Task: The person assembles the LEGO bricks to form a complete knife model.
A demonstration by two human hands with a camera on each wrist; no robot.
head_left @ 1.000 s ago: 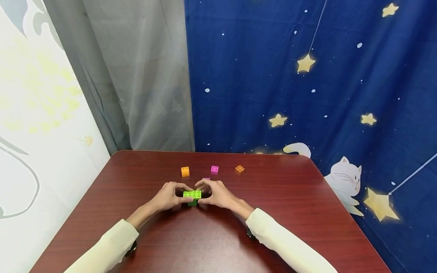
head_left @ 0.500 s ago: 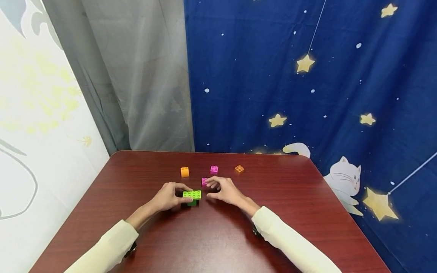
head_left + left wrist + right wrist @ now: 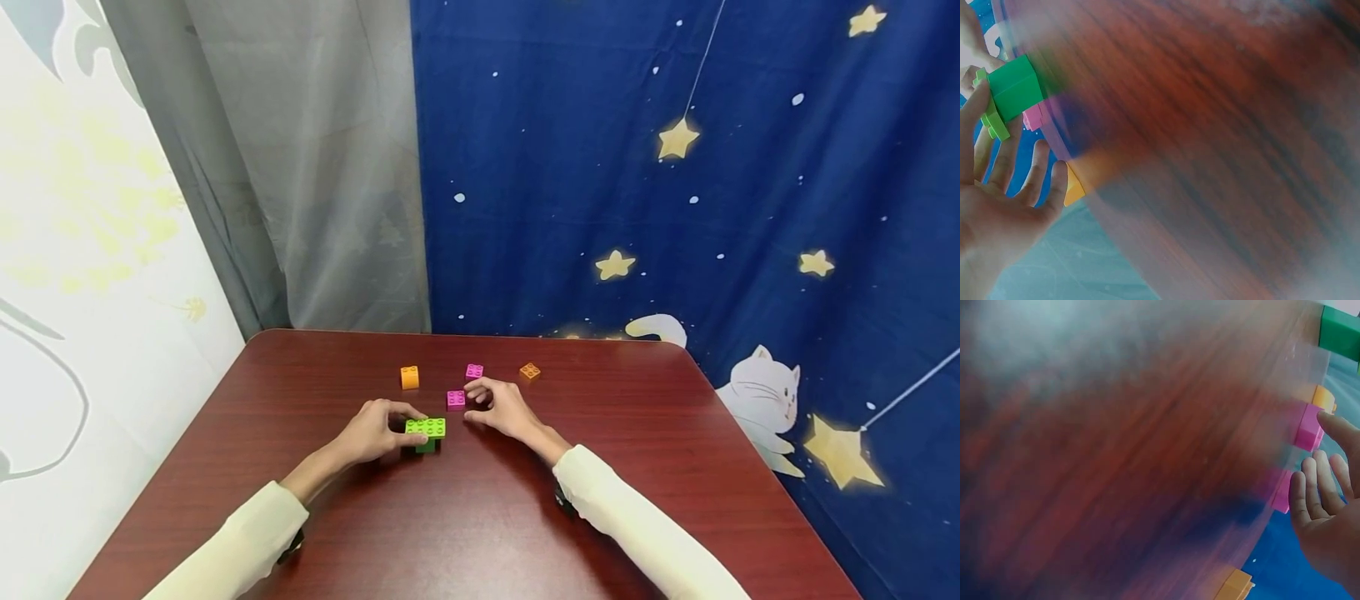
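Observation:
My left hand (image 3: 372, 433) pinches a lime-green toy brick (image 3: 425, 428) between thumb and fingers, at the middle of the table. Beneath it sits a darker green brick (image 3: 426, 447); the left wrist view shows this green brick (image 3: 1015, 90) joined to the lime one (image 3: 994, 122). To the right, my right hand (image 3: 508, 410) holds nothing, thumb and fingers parted, beside the nearer magenta brick (image 3: 456, 401). In the right wrist view the thumb tip overlaps that magenta brick (image 3: 1309, 429); whether they touch I cannot tell.
Farther back on the brown table (image 3: 315, 367) lie a yellow-orange brick (image 3: 409, 378), a second magenta brick (image 3: 474, 371) and a flatter orange brick (image 3: 530, 372). Behind the table's far edge hang a grey curtain (image 3: 352, 208) and a blue starry curtain (image 3: 540, 183).
My right hand has let go of the green bricks and moved right and back to the nearer magenta brick, which has come into full view. The left hand keeps its hold.

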